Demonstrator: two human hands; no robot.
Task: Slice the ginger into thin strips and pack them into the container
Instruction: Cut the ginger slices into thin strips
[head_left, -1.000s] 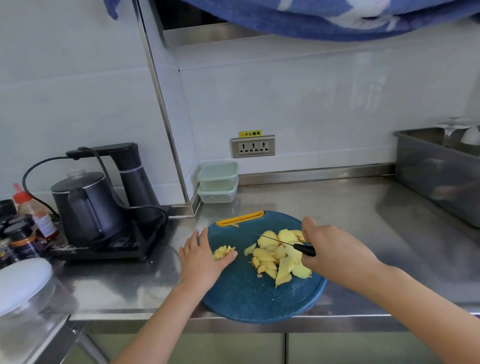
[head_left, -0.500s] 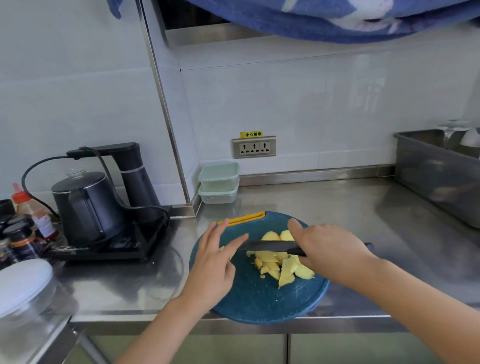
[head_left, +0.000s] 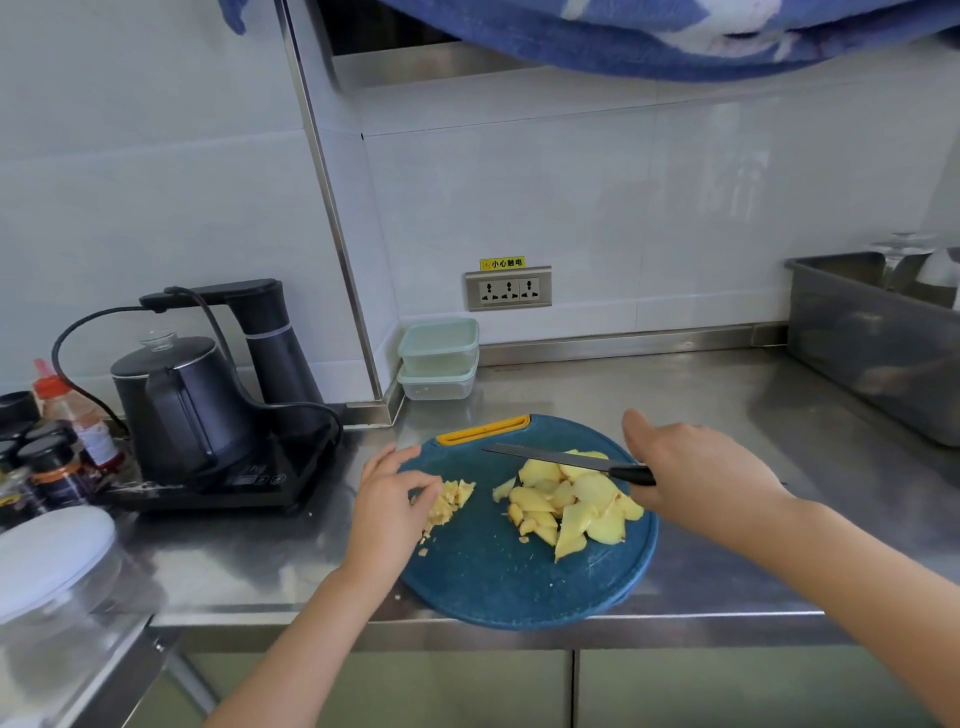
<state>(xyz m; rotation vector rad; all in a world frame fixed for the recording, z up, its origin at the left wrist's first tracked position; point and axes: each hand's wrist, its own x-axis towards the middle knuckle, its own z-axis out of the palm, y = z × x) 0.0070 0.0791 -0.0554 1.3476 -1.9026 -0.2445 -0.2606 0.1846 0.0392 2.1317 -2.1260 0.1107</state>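
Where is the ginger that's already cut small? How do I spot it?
Find the round dark-blue cutting board on the steel counter. At its left side, held by the left hand, lies a small heap of pale-yellow ginger strips. The bigger pile of ginger slices to its right is broad and flat; these bits are thin.

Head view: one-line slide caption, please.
Left hand holds cut ginger strips on the blue cutting board while right hand holds the knife above ginger slices.
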